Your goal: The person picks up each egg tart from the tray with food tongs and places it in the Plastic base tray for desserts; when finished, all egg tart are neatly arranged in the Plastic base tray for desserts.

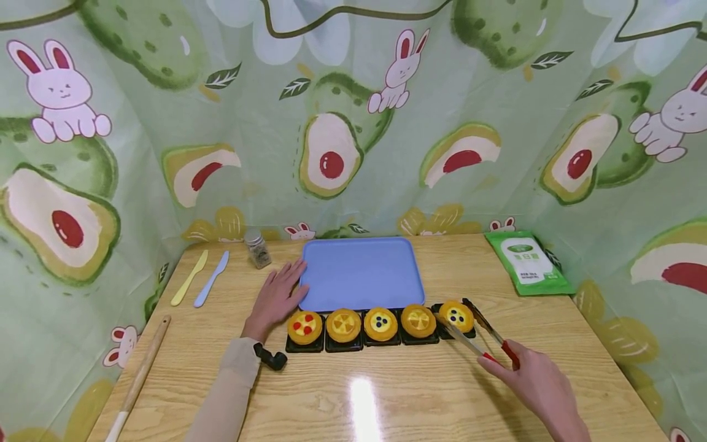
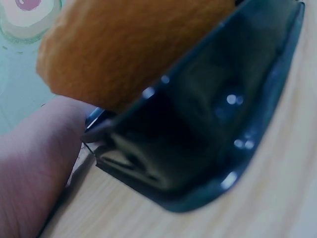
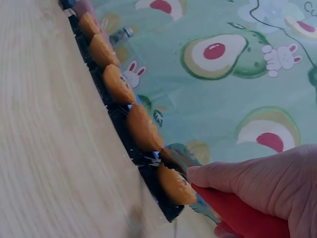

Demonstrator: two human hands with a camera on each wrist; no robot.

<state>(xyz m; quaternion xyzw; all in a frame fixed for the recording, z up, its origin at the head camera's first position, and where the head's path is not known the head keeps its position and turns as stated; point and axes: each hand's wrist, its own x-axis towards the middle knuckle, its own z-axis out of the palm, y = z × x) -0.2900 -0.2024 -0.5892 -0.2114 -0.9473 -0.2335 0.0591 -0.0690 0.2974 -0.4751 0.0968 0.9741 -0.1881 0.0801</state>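
Head view: bright, even, diffuse light. One white glare patch on the table near its front edge, so the source is overhead. Shadows are short and soft. Wide-angle bend shows at the frame edges; the backdrop curves. Focus is sharp throughout.

Left wrist view: dim, too close, heavily blurred. The black tray shows small specular dots; the tart is soft.

Right wrist view: tilted, moderately lit, soft. The near table surface is smeared, the backdrop clearer.
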